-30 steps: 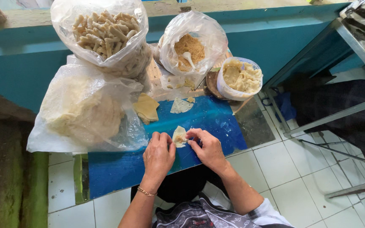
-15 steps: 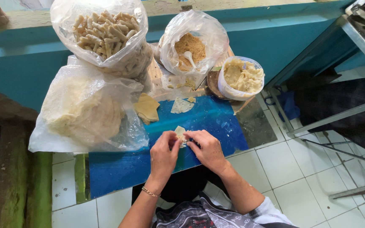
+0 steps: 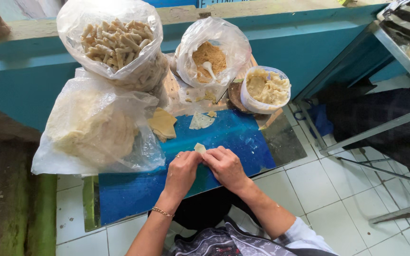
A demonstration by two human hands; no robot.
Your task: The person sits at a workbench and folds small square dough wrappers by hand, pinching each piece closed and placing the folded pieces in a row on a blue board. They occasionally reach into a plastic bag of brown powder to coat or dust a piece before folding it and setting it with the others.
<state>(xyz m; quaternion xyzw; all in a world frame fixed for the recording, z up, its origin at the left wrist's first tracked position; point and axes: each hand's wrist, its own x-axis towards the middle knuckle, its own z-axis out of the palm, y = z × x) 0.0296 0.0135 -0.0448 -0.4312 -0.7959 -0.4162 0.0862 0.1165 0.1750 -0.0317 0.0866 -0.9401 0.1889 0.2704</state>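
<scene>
My left hand (image 3: 182,171) and my right hand (image 3: 226,166) meet over the blue board (image 3: 233,135), both pinching a small pale dough wrapper (image 3: 200,148) that sticks up between the fingertips. A gold bracelet circles my left wrist. Just beyond the hands lie a loose flat wrapper (image 3: 200,121) and a small stack of yellowish wrappers (image 3: 163,124). A white tub of pale filling (image 3: 266,88) stands at the board's far right corner.
A clear bag of finished rolled pieces (image 3: 119,42) sits at the back left, above a big bag of flat wrappers (image 3: 91,128). An open bag of brown crumbs with a white spoon (image 3: 208,59) stands at the back centre. A metal rack (image 3: 395,57) is on the right, over white floor tiles.
Both hands have closed in tighter on the wrapper, which now shows less between the fingers. Bags and tub have not moved.
</scene>
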